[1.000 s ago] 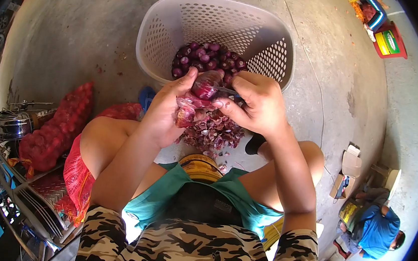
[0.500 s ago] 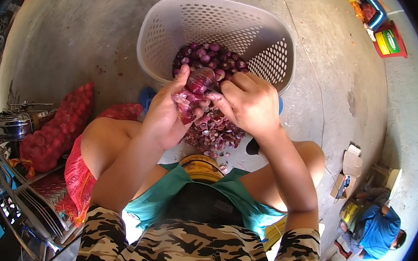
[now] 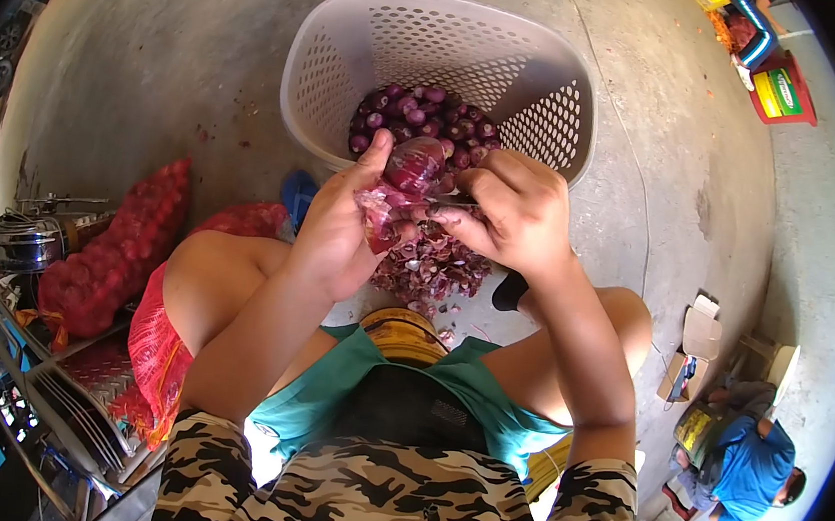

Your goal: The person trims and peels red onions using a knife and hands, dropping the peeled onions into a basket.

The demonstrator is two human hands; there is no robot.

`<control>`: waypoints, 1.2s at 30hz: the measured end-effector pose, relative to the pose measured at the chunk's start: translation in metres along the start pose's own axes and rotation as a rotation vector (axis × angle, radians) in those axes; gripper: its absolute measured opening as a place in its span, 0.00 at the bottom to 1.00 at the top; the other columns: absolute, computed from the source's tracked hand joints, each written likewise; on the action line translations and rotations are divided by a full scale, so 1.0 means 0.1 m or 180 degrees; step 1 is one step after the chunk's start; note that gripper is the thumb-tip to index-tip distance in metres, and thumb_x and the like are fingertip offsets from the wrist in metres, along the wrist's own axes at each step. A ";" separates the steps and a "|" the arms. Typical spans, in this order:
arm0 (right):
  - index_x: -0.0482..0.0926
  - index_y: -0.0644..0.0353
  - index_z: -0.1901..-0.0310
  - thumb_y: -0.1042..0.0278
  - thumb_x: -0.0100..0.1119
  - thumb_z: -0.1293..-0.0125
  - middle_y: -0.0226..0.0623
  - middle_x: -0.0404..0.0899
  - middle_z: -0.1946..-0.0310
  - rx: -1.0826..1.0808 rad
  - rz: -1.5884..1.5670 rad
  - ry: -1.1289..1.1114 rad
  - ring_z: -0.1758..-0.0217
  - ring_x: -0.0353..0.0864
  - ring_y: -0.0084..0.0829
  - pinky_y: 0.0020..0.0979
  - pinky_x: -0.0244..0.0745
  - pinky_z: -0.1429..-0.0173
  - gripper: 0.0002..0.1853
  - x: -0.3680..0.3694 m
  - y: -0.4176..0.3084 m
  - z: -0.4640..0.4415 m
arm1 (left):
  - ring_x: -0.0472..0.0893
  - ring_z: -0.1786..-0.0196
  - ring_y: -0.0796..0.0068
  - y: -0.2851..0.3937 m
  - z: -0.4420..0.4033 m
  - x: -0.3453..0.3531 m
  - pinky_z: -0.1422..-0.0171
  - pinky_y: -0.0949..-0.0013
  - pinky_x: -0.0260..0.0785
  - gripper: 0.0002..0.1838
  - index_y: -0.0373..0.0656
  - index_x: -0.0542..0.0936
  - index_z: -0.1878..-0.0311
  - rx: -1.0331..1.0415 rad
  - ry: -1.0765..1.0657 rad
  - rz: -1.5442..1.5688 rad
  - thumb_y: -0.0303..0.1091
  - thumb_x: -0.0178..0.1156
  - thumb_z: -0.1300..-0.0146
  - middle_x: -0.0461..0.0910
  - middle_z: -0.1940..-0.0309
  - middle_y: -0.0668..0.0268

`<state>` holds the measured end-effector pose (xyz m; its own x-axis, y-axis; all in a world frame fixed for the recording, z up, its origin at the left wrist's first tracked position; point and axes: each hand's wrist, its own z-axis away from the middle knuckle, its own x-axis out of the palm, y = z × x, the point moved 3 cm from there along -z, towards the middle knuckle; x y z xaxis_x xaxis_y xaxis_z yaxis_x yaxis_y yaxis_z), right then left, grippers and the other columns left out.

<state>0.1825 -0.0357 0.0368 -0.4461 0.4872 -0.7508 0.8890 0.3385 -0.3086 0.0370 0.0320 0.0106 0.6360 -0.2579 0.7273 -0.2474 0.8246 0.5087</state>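
My left hand (image 3: 333, 227) is closed around a red onion (image 3: 415, 165), with its thumb up along the left side. Loose, torn skin (image 3: 378, 207) hangs from the onion below, against the fingers. My right hand (image 3: 520, 215) is closed on a small knife (image 3: 453, 202); only a bit of dark blade shows, near the onion's lower right side, and the handle is hidden in the fist. Just beyond my hands, peeled red onions (image 3: 417, 112) lie in a grey perforated plastic basket (image 3: 452, 3). Beneath my hands is a heap of onion skins (image 3: 426, 271) on the floor.
Red mesh sacks of onions (image 3: 123, 242) lean at the left, beside a metal rack (image 3: 52, 406). A yellow container (image 3: 405, 335) stands between my legs. At the right are an open cardboard box (image 3: 696, 343) and a seated person in a blue shirt (image 3: 754, 469).
My right hand has shifted slightly down and right, drawing the blade lower along the onion. The onion in my left hand has moved a little to the right.
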 end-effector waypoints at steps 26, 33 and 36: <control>0.73 0.53 0.78 0.52 0.65 0.49 0.29 0.68 0.82 -0.0133 0.0091 -0.0465 0.80 0.73 0.30 0.31 0.70 0.75 0.16 0.00 -0.09 -0.02 | 0.80 0.59 0.70 -0.01 -0.07 -0.05 0.57 0.68 0.74 0.24 0.40 0.75 0.49 0.0095 -0.0143 0.0068 0.53 0.47 0.30 0.81 0.60 0.59; 0.72 0.57 0.78 0.46 0.66 0.50 0.32 0.66 0.84 0.0128 -0.0147 -0.0255 0.81 0.72 0.33 0.33 0.68 0.76 0.22 -0.11 0.05 -0.05 | 0.80 0.60 0.72 -0.02 -0.07 -0.12 0.60 0.70 0.72 0.23 0.42 0.76 0.49 -0.0120 -0.0365 0.0105 0.53 0.49 0.32 0.81 0.59 0.60; 0.72 0.57 0.79 0.46 0.66 0.49 0.32 0.66 0.84 0.0122 -0.0173 -0.0303 0.81 0.72 0.33 0.33 0.68 0.76 0.22 -0.11 0.04 -0.06 | 0.80 0.62 0.73 -0.03 -0.05 -0.10 0.63 0.72 0.71 0.22 0.42 0.76 0.49 -0.0150 -0.0299 0.0200 0.52 0.50 0.32 0.81 0.61 0.63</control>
<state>0.1903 -0.0349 0.0473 -0.4834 0.3898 -0.7838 0.8679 0.3304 -0.3710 0.0354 0.0345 -0.0002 0.5485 -0.2491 0.7982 -0.2486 0.8628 0.4401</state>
